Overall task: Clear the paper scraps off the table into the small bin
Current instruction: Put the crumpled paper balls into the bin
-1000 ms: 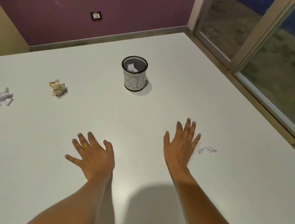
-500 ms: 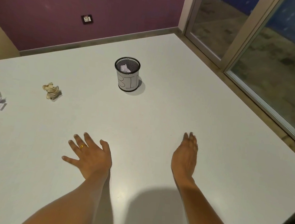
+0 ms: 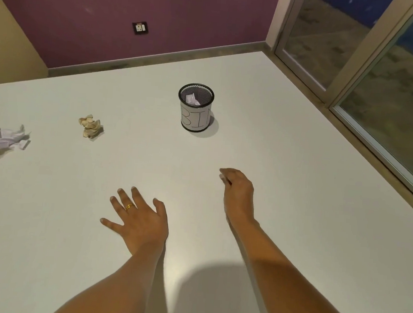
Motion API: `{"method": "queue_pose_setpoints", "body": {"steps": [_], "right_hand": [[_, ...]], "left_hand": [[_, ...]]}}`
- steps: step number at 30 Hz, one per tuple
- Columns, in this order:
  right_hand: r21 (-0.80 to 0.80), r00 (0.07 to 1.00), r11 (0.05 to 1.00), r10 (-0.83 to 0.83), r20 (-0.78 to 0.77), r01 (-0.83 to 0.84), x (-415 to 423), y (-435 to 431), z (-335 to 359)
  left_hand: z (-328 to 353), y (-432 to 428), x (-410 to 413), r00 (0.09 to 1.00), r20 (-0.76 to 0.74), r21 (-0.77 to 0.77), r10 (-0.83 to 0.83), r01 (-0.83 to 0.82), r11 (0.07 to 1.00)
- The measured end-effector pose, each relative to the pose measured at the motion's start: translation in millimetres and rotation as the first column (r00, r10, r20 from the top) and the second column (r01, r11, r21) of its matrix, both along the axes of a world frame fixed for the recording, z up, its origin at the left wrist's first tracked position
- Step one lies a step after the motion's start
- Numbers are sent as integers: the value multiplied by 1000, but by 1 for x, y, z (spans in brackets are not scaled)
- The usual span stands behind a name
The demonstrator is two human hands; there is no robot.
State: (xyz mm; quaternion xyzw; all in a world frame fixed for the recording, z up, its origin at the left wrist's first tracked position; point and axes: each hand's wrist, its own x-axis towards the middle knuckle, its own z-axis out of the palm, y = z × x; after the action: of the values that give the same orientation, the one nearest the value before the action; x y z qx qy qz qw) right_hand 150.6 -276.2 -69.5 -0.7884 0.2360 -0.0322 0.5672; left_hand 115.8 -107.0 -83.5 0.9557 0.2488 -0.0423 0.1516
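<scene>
A: Black-rimmed mesh bin (image 3: pixel 195 121), where is it?
B: Ahead of both hands, a white scrap (image 3: pixel 192 99) inside.
A: The hands?
B: Left hand (image 3: pixel 141 222) lies spread flat on the tabletop (image 3: pixel 297 188). Right hand (image 3: pixel 237 191) is curled, pinching a pale scrap (image 3: pixel 221 177). Tan wad (image 3: pixel 90 128) and white crumple (image 3: pixel 6 140) lie beyond the left hand, leftward.

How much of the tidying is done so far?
Partly done. One paper wad already lies inside the small bin. The right hand is curled, apparently pinching a small white scrap, not yet at the bin. The left hand rests open on the table. Left to clear: the tan crumpled ball and the white crumpled scrap, both on the table's left side.
</scene>
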Motion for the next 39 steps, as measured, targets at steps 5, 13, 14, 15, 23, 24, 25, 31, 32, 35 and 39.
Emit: {"method": "queue_pose_setpoints", "body": {"steps": [5, 13, 14, 15, 23, 24, 25, 31, 32, 35, 39], "right_hand": [[-188, 957, 977, 144, 252, -97, 61, 19, 43], [-278, 922, 958, 171, 346, -73, 143, 39, 80], [-251, 931, 967, 138, 339, -52, 151, 40, 81], [-230, 936, 973, 112, 333, -35, 159, 41, 82], [-288, 914, 952, 203, 350, -101, 167, 46, 77], [-303, 898, 950, 199, 392, -78, 160, 48, 74], [-317, 877, 947, 192, 439, -49, 151, 50, 69], [-382, 918, 918, 238, 317, -106, 69, 57, -3], [-432, 927, 887, 289, 238, -165, 59, 55, -14], [-654, 910, 683, 415, -18, -324, 47, 53, -28], [-767, 892, 517, 424, -156, -380, 48, 56, -27]], "left_hand": [[-2, 0, 1, 1000, -2, 5, 4, -4, 1000], [-5, 0, 1, 1000, 25, 11, 9, -9, 1000], [-6, 0, 1, 1000, 29, 20, 8, -9, 1000], [-7, 0, 2, 999, 37, 28, 8, -9, 1000], [-12, 0, 2, 1000, 27, 48, 9, -11, 999], [-12, 0, 2, 1000, 25, 52, 9, -10, 999], [-12, 0, 2, 1000, 22, 53, 7, -8, 999], [-13, 1, 3, 999, 46, 61, 0, -3, 998], [-14, 1, 2, 999, 46, 58, -3, 0, 998], [-16, 1, 3, 998, 55, 58, -6, 3, 998], [-17, 2, 4, 996, 88, 70, -9, 3, 998]]}}
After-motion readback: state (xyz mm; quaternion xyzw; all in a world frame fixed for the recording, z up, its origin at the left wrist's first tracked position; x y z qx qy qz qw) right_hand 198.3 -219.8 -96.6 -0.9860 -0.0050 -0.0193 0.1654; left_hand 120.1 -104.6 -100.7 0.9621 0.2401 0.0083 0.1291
